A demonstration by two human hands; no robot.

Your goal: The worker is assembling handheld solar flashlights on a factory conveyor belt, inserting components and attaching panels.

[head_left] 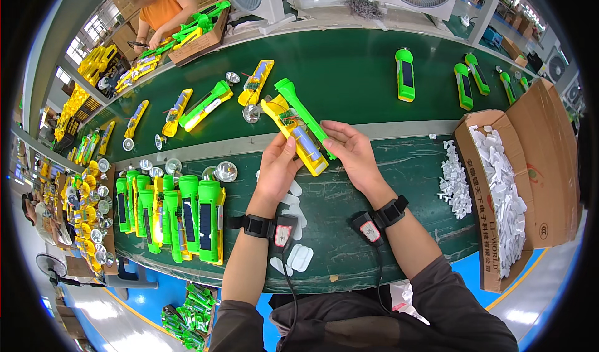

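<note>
My left hand (pixel 278 165) is closed on a yellow flashlight half-shell (pixel 303 145), which holds a blue-grey battery cell and a small green board with wires. My right hand (pixel 352 155) grips the lower end of a green flashlight half-shell (pixel 304 112), tilted against the yellow one. The two halves are side by side and not fitted together. A round silver reflector (pixel 251 114) is just left of their upper ends. Under my wrists, white plastic strips (pixel 299 257) lie on the green work surface (pixel 337 252).
Several green-and-yellow flashlights (pixel 209 221) stand packed together at left, reflectors behind them. Along the green belt (pixel 349 71) lie more flashlight parts and finished flashlights (pixel 404 74). A cardboard box (pixel 483 227) of white pieces stands at right, beside a white pile (pixel 455 180). Across the belt a person in orange (pixel 167 9) works.
</note>
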